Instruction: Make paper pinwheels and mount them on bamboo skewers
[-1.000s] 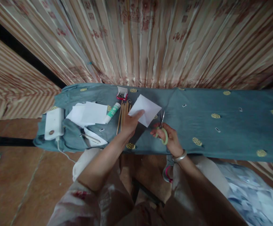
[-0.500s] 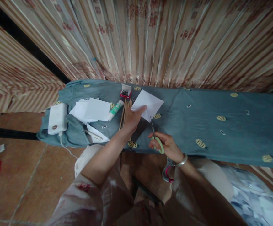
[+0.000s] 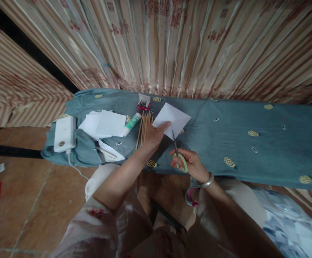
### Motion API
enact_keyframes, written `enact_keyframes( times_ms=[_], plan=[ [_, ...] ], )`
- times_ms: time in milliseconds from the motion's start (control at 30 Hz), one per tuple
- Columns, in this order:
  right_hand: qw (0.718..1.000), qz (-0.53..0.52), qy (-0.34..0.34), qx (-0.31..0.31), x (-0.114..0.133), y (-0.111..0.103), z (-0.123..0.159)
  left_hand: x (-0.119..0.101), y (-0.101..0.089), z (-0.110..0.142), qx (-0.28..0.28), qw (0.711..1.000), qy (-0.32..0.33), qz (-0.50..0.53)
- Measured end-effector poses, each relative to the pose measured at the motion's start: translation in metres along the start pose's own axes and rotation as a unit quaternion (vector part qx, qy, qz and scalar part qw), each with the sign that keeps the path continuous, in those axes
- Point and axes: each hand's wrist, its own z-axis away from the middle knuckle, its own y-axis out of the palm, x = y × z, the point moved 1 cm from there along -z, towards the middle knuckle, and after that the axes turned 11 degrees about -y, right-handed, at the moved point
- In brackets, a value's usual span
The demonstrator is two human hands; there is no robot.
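Observation:
A square of white paper, with faint creases, is pinched in my left hand, the thumb lying on top. My right hand has its fingers through the pale green handles of a pair of scissors. The blades meet the paper's near corner and reach a short way into it. Just left of my left hand several thin wooden sticks lie side by side, partly hidden by that hand. Beyond them stands a small open red box with tiny dark pieces inside.
A green and white glue stick lies beside a stack of white paper sheets. Nearer are a folded paper and a pen-like tool. A white power bank-like box with a cable sits at the left end of the cloth-covered table.
The paper and my left hand have shifted slightly right. The scissor blades now reach further into the paper's near corner and look closer together.

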Motion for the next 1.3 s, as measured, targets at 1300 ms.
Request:
enact_keyframes(
  times_ms=[1300],
  plan=[
    [0.999,0.003,-0.006,-0.045,-0.002,0.002,0.000,-0.001,0.003,0.006,-0.018,0.999,-0.040,-0.012]
  ],
)
